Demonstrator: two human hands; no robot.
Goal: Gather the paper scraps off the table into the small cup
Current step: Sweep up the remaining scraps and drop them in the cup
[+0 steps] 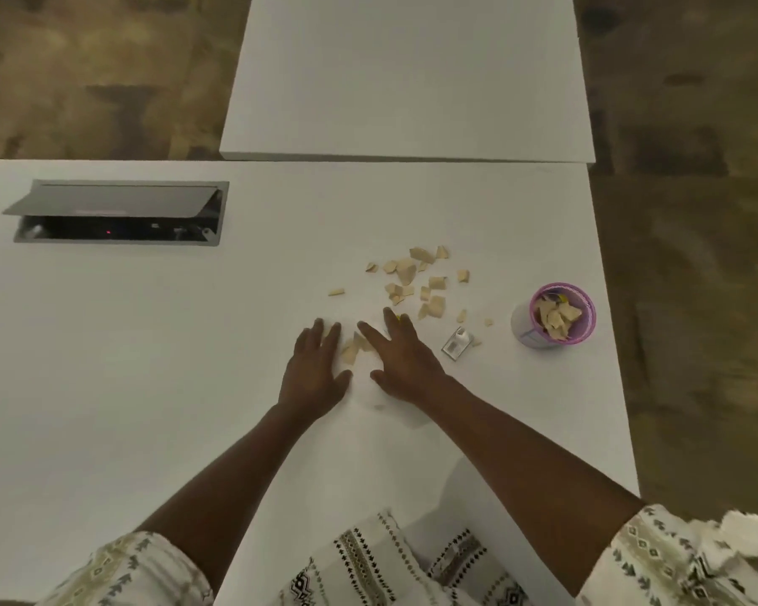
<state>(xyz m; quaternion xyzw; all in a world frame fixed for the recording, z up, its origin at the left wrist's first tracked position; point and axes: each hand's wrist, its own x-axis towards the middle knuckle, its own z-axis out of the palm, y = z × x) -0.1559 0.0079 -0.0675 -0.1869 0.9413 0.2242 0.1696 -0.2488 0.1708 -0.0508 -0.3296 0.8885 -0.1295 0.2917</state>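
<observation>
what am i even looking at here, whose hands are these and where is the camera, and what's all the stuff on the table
There is no machine here. A person wears a wide-angle camera on the head, so the single picture looks forward and down at their own arms. The left hand and right hand lie flat and open on a white table, fingers spread, with a few tan paper scraps between them. Neither hand grips anything. More loose scraps lie scattered just beyond the fingers. To the right stands a small cup with a pink rim, already partly filled with scraps. Between the right hand and the cup lies a small clear plastic item; I cannot tell what it is. At far left is an open cable hatch set into the table.
</observation>
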